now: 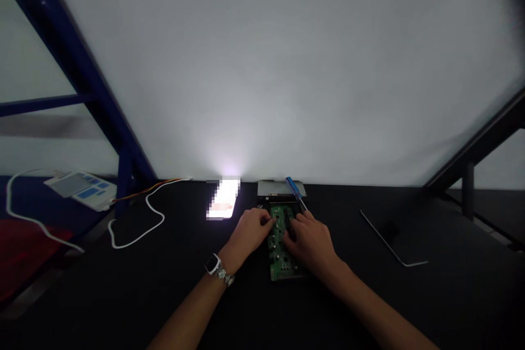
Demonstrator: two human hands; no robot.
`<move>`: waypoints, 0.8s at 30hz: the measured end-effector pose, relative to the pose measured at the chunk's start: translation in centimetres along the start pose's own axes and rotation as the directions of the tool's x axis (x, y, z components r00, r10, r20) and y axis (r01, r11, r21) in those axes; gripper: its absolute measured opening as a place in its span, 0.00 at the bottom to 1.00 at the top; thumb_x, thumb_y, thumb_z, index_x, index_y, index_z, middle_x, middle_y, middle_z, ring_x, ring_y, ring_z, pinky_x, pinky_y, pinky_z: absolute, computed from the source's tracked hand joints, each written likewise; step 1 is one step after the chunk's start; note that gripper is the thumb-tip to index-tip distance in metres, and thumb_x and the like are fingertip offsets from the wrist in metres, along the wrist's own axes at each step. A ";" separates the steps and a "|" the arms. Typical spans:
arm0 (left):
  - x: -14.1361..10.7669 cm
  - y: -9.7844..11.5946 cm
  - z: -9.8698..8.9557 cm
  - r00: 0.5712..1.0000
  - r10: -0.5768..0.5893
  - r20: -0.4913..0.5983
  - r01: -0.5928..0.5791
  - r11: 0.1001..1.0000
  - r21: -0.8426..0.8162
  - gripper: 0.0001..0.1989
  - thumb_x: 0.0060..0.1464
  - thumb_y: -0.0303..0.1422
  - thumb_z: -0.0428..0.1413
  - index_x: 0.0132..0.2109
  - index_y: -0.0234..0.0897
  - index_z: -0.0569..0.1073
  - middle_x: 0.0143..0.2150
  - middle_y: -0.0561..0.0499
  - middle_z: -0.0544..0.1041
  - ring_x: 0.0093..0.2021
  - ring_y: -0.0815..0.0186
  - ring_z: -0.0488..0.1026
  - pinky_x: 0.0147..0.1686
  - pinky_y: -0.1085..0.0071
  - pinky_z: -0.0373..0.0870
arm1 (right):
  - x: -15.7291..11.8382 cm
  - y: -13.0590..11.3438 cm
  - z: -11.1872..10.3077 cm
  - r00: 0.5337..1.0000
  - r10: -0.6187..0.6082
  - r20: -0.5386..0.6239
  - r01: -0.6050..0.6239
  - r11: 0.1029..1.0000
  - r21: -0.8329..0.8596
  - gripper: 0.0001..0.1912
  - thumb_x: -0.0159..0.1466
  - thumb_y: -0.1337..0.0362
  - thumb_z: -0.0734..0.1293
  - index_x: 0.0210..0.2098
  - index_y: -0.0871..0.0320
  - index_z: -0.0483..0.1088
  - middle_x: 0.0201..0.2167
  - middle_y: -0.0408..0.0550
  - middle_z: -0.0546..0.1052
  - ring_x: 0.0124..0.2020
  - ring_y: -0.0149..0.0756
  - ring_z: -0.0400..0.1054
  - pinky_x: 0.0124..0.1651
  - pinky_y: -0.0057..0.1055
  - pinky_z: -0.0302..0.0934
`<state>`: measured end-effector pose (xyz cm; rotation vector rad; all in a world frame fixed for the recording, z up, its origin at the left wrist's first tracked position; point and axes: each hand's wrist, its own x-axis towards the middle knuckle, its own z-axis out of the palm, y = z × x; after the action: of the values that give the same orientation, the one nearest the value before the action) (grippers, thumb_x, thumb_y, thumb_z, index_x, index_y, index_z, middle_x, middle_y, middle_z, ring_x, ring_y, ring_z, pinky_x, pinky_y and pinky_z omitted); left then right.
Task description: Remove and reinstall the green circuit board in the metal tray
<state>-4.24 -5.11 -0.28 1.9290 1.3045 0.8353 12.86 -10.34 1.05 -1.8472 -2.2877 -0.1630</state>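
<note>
A green circuit board [279,270] lies lengthwise on the black table, with small parts over its face. My left hand [252,228], a watch on its wrist, is closed at the board's upper left edge; what its fingertips pinch, if anything, is too small to make out. Over the board's right side, my right hand [311,238] is closed round a dark, slim, pen-like tool [287,221], partly hidden by the fingers. A screwdriver [293,186] with a blue handle rests across a grey metal plate [271,188] behind the board, its shaft pointing toward my right hand.
A brightly lit, pixelated phone-like screen [223,198] stands left of the board. Farther left are a white cable [158,224] and a white-and-blue device [88,188]. A bent metal rod [385,243] lies on the right. A pale wall [279,65] rises behind the table.
</note>
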 end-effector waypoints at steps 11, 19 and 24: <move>4.3 0.6 0.4 0.917 0.372 0.141 -0.392 0.782 0.485 0.12 0.60 0.25 0.50 0.46 0.35 0.77 0.43 0.44 0.73 0.47 0.57 0.67 0.48 0.60 0.66 | 0.0 -0.2 -0.1 0.997 0.078 0.015 -0.078 0.997 0.017 0.12 0.63 0.60 0.62 0.27 0.57 0.73 0.32 0.52 0.77 0.42 0.44 0.68 0.38 0.33 0.58; 4.7 -1.1 -0.3 0.885 0.437 0.162 -0.460 0.765 0.450 0.16 0.61 0.22 0.48 0.45 0.36 0.79 0.37 0.44 0.75 0.43 0.59 0.68 0.45 0.63 0.66 | -0.1 -0.1 0.0 0.997 0.081 0.013 -0.082 0.996 0.023 0.11 0.62 0.61 0.63 0.27 0.57 0.73 0.32 0.52 0.77 0.42 0.44 0.67 0.36 0.34 0.57; 4.4 -0.8 -0.7 0.874 0.452 0.180 -0.480 0.743 0.466 0.15 0.61 0.23 0.48 0.44 0.37 0.80 0.37 0.45 0.75 0.44 0.59 0.67 0.45 0.63 0.67 | -0.3 -0.1 0.1 0.997 0.075 -0.002 -0.075 0.996 0.037 0.12 0.63 0.60 0.62 0.26 0.57 0.71 0.31 0.51 0.77 0.42 0.44 0.67 0.35 0.33 0.56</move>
<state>-3.91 -0.66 0.11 2.7548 1.0775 0.7037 12.78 -10.59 0.89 -1.9099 -2.1997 -0.1122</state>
